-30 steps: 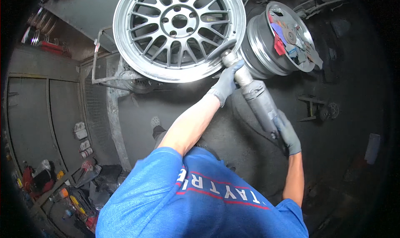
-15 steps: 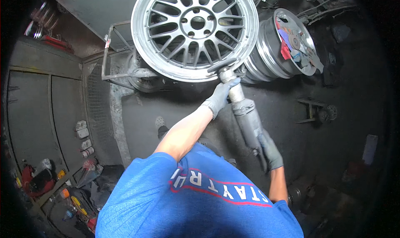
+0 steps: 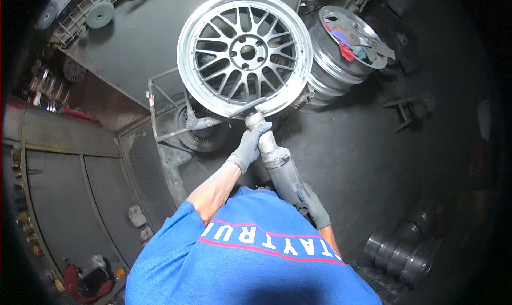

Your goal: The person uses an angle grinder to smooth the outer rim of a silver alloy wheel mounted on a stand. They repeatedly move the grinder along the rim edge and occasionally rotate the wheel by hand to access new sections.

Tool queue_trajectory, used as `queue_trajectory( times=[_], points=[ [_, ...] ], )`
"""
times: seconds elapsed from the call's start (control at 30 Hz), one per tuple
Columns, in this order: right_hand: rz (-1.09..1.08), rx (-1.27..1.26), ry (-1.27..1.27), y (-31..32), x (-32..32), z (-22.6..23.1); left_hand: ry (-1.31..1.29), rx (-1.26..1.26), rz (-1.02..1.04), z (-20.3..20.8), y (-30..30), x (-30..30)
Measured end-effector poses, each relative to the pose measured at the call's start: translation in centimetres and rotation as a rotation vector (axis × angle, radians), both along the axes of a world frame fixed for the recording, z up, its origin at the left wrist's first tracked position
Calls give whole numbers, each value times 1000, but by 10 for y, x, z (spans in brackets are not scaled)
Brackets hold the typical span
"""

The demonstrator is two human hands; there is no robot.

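A silver multi-spoke wheel rim with a bright lip is held up in front of me. Both my hands wear grey gloves and grip a long grey angle grinder. My left hand wraps round its narrow neck, close behind the head. My right hand holds the rear of its body, partly hidden beside my blue shirt. The grinder's dark disc lies over the lower lip of the wheel rim; whether it touches the metal I cannot tell.
Right of the wheel, stacked rims carry several coloured sanding discs. A metal tube frame stands on the left, beside another dusty rim. A small stand is on the floor at right. More rims lie lower right.
My view has shifted. The grinder and both hands have moved left along the wheel's lower lip, so the disc now sits nearer the bottom middle. Both hands keep their grip.
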State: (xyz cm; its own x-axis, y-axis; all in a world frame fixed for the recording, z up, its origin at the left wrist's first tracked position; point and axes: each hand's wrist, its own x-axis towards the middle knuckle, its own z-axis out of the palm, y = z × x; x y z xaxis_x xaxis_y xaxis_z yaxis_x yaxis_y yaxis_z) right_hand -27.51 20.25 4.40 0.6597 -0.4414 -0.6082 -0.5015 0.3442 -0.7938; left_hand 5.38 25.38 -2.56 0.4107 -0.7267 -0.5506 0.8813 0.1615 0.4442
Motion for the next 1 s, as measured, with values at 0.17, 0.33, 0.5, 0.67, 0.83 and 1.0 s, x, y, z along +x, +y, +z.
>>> queue_trajectory(
  times=[0.17, 0.33, 0.5, 0.67, 0.83, 1.0],
  points=[
    [106, -208, 20, 11, -12, -29, 7, -85, 7, 15, 49, -6],
    [308, -210, 68, -14, 12, -24, -11, -90, 155, 30, 94, -1],
    [741, -209, 182, -93, 81, -9, -37, 3, 305, 35, 111, 5],
    [504, -866, -75, -235, 212, -27, -52, 9, 505, 33, 119, 0],
    [-27, -1298, -281, -373, 386, 30, -14, 46, 682, 48, 105, -15],
    [114, -1423, -264, -424, 476, 36, -61, 105, 764, 60, 89, -41]
  ],
)
